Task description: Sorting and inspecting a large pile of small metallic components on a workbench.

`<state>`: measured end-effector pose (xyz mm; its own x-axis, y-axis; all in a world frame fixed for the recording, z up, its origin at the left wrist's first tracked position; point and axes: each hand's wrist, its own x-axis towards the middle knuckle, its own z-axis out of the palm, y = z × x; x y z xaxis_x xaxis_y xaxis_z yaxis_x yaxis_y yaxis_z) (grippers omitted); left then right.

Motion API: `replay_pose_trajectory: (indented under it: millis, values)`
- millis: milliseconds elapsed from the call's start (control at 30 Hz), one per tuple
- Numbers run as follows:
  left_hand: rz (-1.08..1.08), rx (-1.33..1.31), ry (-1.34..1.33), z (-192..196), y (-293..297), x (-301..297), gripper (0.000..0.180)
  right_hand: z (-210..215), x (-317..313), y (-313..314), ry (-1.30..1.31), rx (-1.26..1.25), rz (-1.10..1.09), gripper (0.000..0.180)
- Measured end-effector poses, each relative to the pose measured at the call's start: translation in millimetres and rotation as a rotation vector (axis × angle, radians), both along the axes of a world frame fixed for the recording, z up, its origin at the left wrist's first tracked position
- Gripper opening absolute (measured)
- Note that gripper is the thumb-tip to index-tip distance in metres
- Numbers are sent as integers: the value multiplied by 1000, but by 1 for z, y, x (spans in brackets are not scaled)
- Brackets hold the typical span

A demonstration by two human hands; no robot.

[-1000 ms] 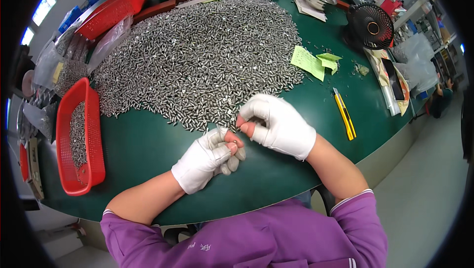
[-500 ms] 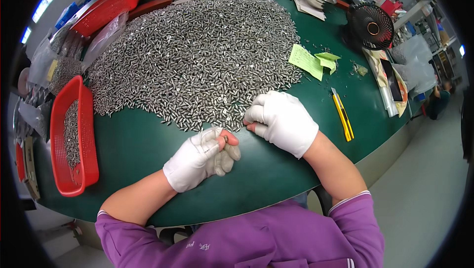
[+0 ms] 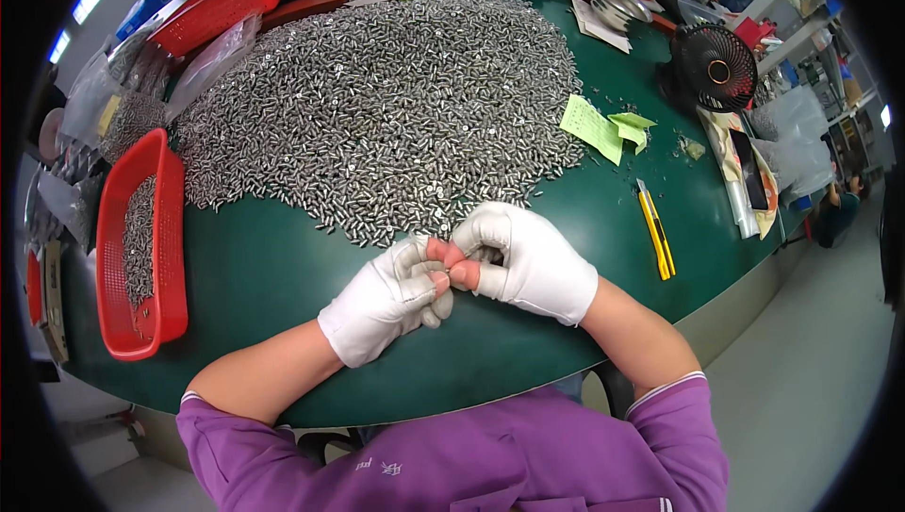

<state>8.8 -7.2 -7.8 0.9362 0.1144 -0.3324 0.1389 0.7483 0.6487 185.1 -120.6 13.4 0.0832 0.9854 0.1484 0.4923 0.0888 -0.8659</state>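
Observation:
A wide heap of small, shiny metal pieces point(image 3: 377, 107), like short screws or pins, spreads over the green table point(image 3: 255, 276). At its near edge, my left hand point(image 3: 382, 300) and my right hand point(image 3: 533, 262) meet fingertip to fingertip. Both wear white gloves that leave some fingertips bare. My left thumb and finger are pinched on a small metal piece, now almost covered by the fingers. The right thumb and forefinger are closed against the same spot; whether they grip a piece of their own is hidden.
At the left stands a red basket point(image 3: 172, 276) part-filled with metal pieces. A yellow utility knife point(image 3: 656, 231) and green paper slips point(image 3: 592, 127) lie right of the heap. Farther right are a black fan point(image 3: 716, 69) and a phone point(image 3: 748, 171). Metal bowls point(image 3: 620, 5) sit at the back.
My right hand has left the heap's edge and moved toward me and left, bringing its fingertips against those of the left hand. The left hand's metal piece has become mostly covered.

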Motion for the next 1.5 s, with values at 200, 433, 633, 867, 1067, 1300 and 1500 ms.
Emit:
replay_pose_trajectory:
  millis: [200,433,633,867,1067,1300,1500]
  values:
    - [20,36,26,-1,-2,-2,17,4,-3,0,247,-123,4,17]
    - [-8,62,16,-3,1,-2,21,3,14,1,-237,86,-221,14]
    - [-23,35,11,0,4,-3,29,-4,22,4,-525,129,-199,11]
    - [-11,12,-9,-2,5,-2,35,-6,22,3,-668,54,-152,8]
    - [-3,-100,-82,-6,7,-1,45,-1,18,2,-746,-5,-114,8]
    - [-17,-89,-138,-8,6,0,51,-4,16,2,-710,36,-139,10]
    - [-19,-95,-146,-14,6,0,48,-3,15,4,-440,213,-69,13]
